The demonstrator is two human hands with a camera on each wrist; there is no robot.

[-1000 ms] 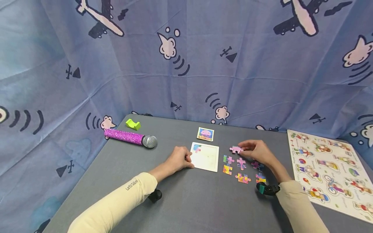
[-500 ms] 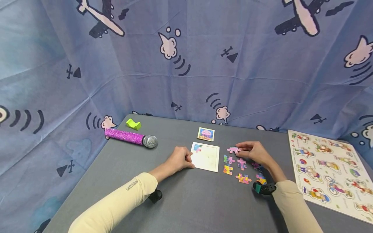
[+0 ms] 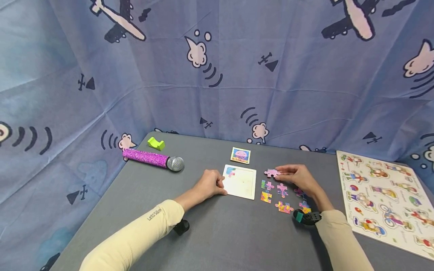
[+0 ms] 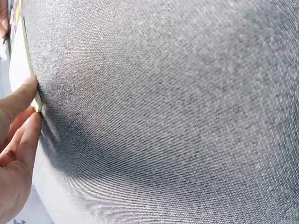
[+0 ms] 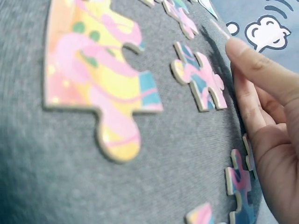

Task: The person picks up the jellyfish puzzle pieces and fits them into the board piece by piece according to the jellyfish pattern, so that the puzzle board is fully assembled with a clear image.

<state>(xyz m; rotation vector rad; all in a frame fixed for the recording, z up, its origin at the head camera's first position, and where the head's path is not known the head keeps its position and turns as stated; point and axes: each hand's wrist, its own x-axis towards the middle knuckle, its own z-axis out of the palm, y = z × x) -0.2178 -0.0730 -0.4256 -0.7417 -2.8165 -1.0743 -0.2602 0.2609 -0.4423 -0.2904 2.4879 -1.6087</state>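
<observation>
My left hand (image 3: 209, 184) pinches the near left edge of a white puzzle tray (image 3: 239, 188). The left wrist view shows its thumb on the tray's edge (image 4: 23, 60) and a finger against the side. One blue-and-pink piece (image 3: 230, 172) lies in the tray's far left corner. To the right of the tray, my right hand (image 3: 298, 178) pinches a pink puzzle piece (image 3: 272, 172) at its fingertips. Several loose pieces lie nearer: a pink one (image 3: 282, 190), a yellow-orange one (image 3: 266, 197) and a yellow-pink one (image 3: 284, 207). My right forearm partly covers others.
A small jellyfish picture card (image 3: 240, 155) lies behind the tray. At left are a purple glitter microphone (image 3: 152, 159) and a green block (image 3: 156, 143). A large picture board (image 3: 383, 199) takes up the right side of the grey table (image 3: 217, 241). A printed curtain (image 3: 217, 67) hangs behind.
My right hand has moved slightly left, bringing the pink puzzle piece nearer the tray. My left hand stays at the tray's edge.
</observation>
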